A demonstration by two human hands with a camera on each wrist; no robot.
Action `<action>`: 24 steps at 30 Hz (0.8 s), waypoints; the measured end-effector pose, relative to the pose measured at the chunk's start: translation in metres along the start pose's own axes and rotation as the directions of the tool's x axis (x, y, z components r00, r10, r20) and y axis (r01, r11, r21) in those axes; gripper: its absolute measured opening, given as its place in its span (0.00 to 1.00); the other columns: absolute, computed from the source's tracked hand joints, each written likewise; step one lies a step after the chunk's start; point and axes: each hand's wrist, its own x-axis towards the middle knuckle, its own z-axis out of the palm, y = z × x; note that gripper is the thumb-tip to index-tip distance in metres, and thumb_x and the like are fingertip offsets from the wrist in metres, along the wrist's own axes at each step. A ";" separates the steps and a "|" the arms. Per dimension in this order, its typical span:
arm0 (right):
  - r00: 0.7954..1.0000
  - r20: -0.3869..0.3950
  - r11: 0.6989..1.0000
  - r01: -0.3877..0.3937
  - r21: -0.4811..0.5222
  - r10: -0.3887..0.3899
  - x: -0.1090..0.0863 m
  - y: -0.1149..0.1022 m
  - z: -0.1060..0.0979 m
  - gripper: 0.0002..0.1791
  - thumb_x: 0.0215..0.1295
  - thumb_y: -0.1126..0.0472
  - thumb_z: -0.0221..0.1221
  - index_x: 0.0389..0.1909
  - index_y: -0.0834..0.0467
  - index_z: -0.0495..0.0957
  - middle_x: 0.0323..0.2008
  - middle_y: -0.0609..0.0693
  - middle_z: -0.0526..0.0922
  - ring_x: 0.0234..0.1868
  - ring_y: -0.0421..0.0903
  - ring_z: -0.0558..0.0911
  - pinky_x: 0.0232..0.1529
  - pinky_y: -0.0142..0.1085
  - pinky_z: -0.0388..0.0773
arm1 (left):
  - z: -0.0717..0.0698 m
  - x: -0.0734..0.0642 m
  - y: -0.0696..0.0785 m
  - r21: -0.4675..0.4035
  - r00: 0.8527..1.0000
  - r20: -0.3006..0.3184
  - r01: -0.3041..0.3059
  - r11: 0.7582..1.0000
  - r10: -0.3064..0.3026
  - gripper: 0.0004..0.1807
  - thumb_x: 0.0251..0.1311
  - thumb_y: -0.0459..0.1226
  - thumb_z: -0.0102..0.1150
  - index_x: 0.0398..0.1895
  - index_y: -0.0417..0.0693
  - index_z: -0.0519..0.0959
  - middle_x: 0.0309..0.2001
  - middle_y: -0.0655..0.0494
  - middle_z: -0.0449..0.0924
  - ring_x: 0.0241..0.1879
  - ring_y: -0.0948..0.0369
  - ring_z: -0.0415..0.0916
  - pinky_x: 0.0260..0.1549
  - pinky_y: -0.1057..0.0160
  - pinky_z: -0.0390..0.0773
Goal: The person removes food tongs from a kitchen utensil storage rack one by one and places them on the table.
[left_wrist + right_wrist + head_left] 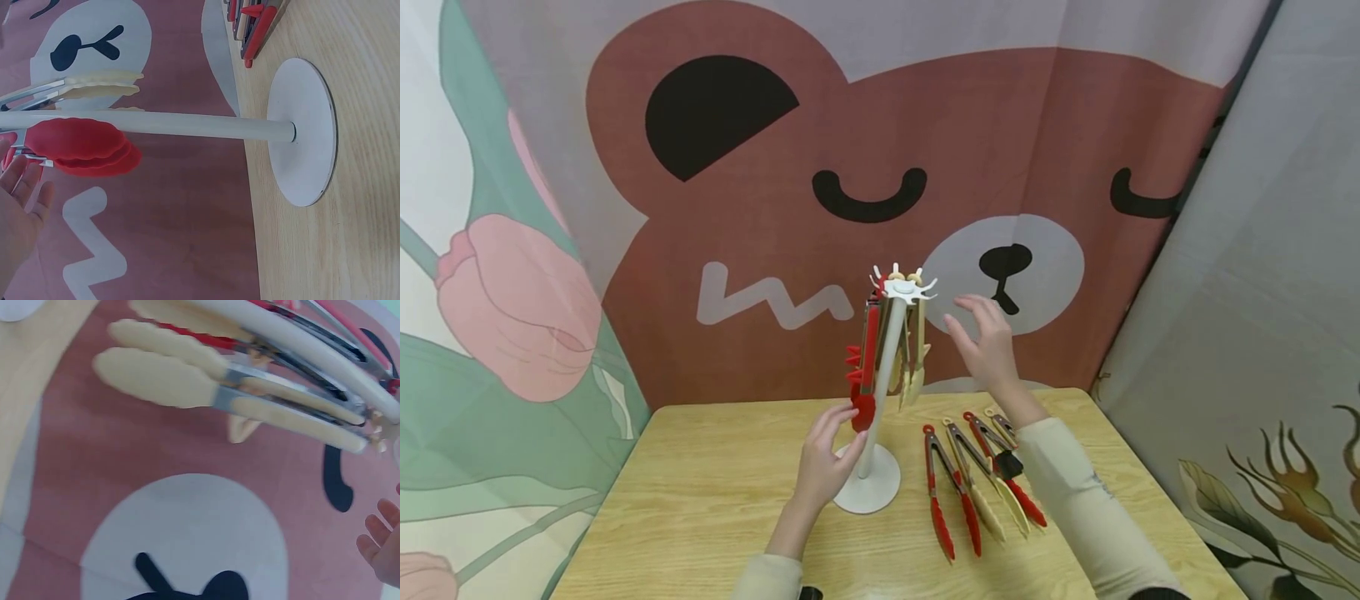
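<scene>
A white stand (891, 358) with a ring of hooks on top holds several hanging tongs. Red tongs (869, 346) hang on its left side, with red scalloped heads (81, 147). Cream tongs (159, 381) hang on the right side. My left hand (827, 461) is beside the red heads, fingers loosely spread; whether the fingertips touch them I cannot tell. To the right of the hooks my right hand (988, 346) is raised with relaxed fingers, holding nothing and apart from the cream tongs.
On the wooden table (715, 492), right of the stand's round base (868, 497), lies a row of several tongs: red tongs (934, 492), cream ones (981, 500), others partly behind the right sleeve (1075, 492). A bear-print curtain (760, 225) hangs behind.
</scene>
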 end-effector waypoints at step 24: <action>0.969 0.244 0.998 0.035 0.044 -0.044 0.050 -0.031 0.025 0.20 0.59 0.56 0.55 0.46 0.67 0.74 0.50 0.60 0.72 0.55 0.52 0.67 0.54 0.46 0.62 | -0.002 -0.001 0.002 0.009 1.000 -0.002 0.006 1.000 -0.006 0.16 0.49 0.34 0.62 0.42 0.38 0.77 0.46 0.45 0.75 0.49 0.52 0.70 0.43 0.47 0.69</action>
